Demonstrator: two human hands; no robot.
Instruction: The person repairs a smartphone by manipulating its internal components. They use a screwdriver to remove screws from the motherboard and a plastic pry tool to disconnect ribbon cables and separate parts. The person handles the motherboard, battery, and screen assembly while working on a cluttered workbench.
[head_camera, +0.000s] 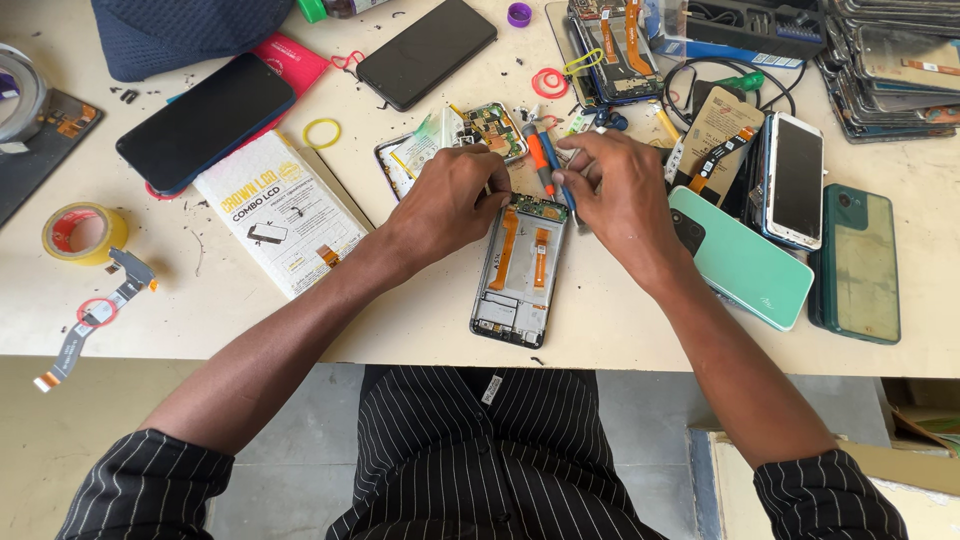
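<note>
At the centre of the frame, an opened grey phone frame with orange ribbon cables (520, 270) lies on the cream table (420, 320). The left hand (450, 200), fingers curled, presses its top edge. The right hand (620, 195) pinches a blue-handled screwdriver (556, 175) over the green circuit board (540, 208).

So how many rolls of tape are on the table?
2: a yellow tape roll near the left edge, and a grey tape roll at the far left, partly cut off. More may be hidden.

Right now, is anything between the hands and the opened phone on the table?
Nothing visible. The left hand and right hand both rest at the top edge of the opened phone.
</note>
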